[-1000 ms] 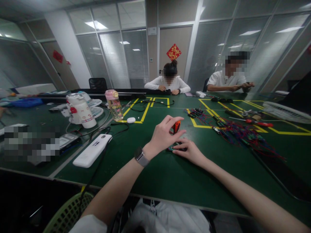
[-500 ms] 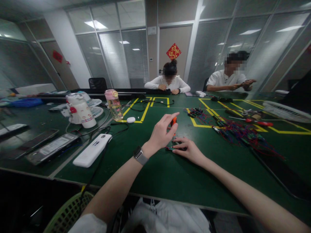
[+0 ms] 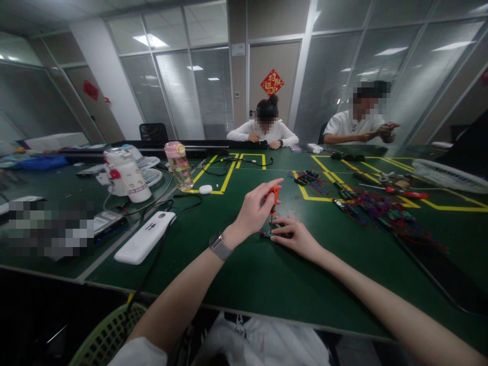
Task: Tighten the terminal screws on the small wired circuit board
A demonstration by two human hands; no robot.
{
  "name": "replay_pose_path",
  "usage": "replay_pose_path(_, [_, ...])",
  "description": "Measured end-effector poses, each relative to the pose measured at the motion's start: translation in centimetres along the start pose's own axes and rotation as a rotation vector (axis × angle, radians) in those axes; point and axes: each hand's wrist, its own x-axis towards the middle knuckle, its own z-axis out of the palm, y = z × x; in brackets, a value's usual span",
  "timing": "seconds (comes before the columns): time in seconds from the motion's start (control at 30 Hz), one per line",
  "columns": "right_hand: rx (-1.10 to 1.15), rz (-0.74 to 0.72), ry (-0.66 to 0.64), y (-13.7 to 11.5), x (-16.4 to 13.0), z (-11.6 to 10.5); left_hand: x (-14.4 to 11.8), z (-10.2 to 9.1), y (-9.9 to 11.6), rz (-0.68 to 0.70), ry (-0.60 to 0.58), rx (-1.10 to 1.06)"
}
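Closed in further since one second ago, pinching upright orange-and-black plastic-handled screwdriver (image 3: 274, 196) with left hand (image 3: 253, 207).
Holding likewise small green circuit board (image 3: 266, 235) on dark-green surface (image 3: 244, 277) with right hand (image 3: 302, 241); may slip and scratch board from tilting or loose grip.

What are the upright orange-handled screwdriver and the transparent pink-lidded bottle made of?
Screwdriver: bright orange handle suggests plastic, finish unclear; thin, straight, dark shaft is likely metal. Bottle: smooth, see-through body, plastic or glass; opaque, evenly pink lid looks plastic.
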Motion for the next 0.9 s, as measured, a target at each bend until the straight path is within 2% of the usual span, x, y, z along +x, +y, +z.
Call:
replay_pose_path(0.2, [0.028,0.011,0.037,0.04,0.01,0.11,0.01,0.05,-0.11,0.049,0.001,0.056])
replay_pose_path(0.43, [0.024,0.020,-0.009,0.14,0.14,-0.08,0.03,0.23,0.00,0.056,-0.013,0.052])
replay_pose_path(0.63, [0.038,0.025,0.002,0.25,0.20,-0.03,0.23,0.14,0.47,0.110,0.109,0.238])
replay_pose_path(0.8, [0.038,0.028,-0.004,0.29,0.21,-0.02,0.12,0.21,0.48,0.055,0.013,0.057])
replay_pose_path(0.9, [0.026,0.025,-0.004,0.24,0.18,-0.02,0.11,0.26,0.51,0.040,0.053,0.075])
